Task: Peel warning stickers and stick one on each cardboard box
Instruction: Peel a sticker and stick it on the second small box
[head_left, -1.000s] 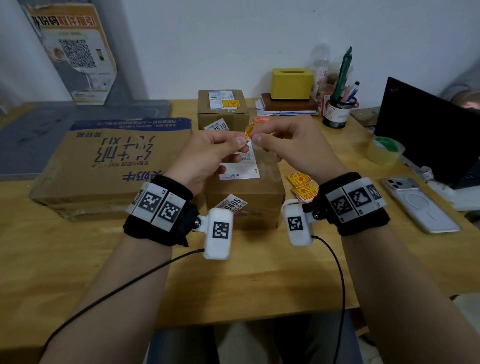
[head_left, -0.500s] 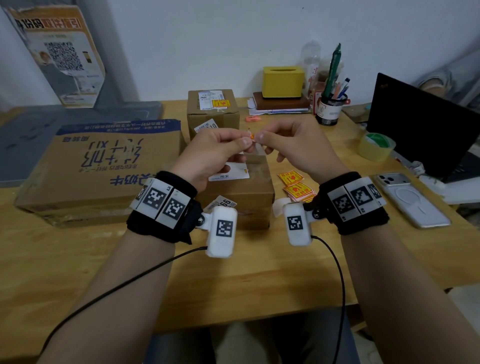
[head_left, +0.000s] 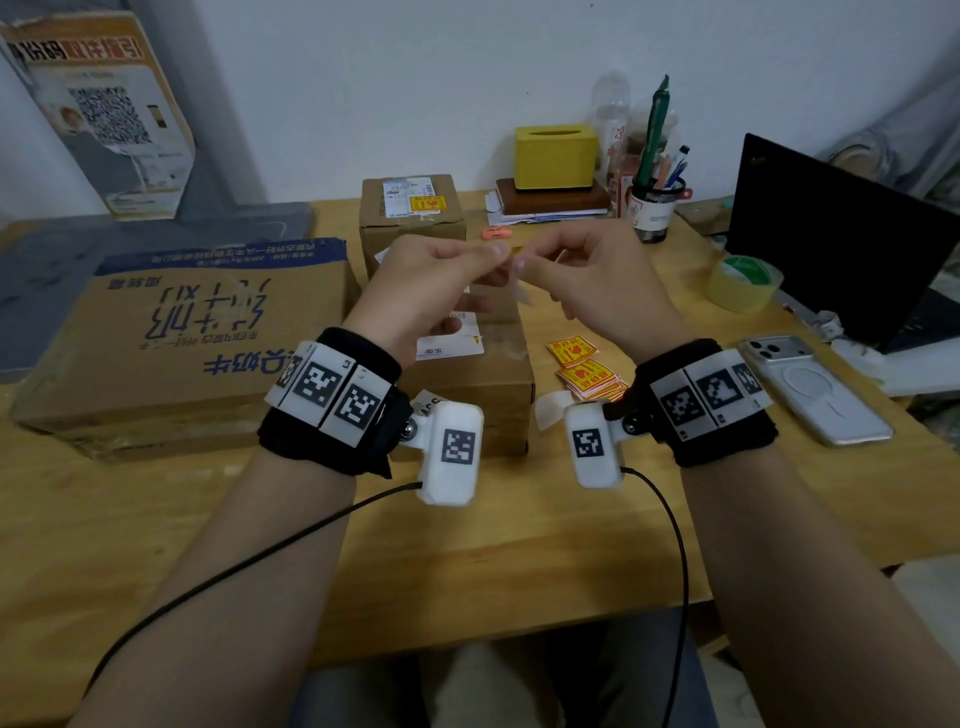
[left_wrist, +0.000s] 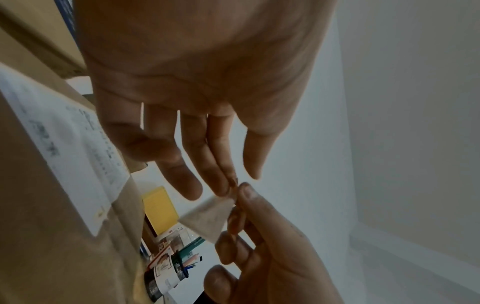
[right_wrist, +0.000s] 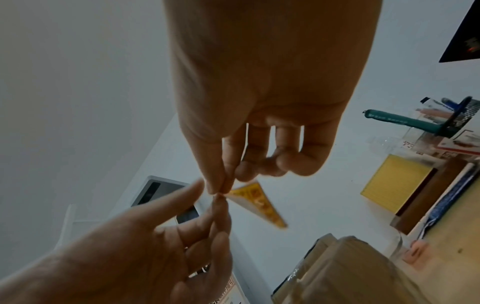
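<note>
Both hands are raised over the middle cardboard box (head_left: 483, 379). My left hand (head_left: 493, 255) and right hand (head_left: 525, 269) meet fingertip to fingertip and pinch one corner of a yellow warning sticker (right_wrist: 259, 203). Its white backing (left_wrist: 210, 216) hangs below the fingers. A stack of yellow stickers (head_left: 584, 371) lies on the table right of that box. The small box (head_left: 413, 228) behind carries a yellow sticker (head_left: 427, 203) on top. A large flat box (head_left: 182, 338) lies to the left.
A phone (head_left: 810, 389), a tape roll (head_left: 743, 283) and a black laptop (head_left: 841, 239) stand at the right. A pen cup (head_left: 657, 208) and a yellow tissue box (head_left: 556, 156) are at the back. A small orange item (head_left: 496, 233) lies beside the small box.
The hands stay joined above the middle box. The sticker's yellow face has turned out of the head view, and a white flap of backing now shows below the fingertips.
</note>
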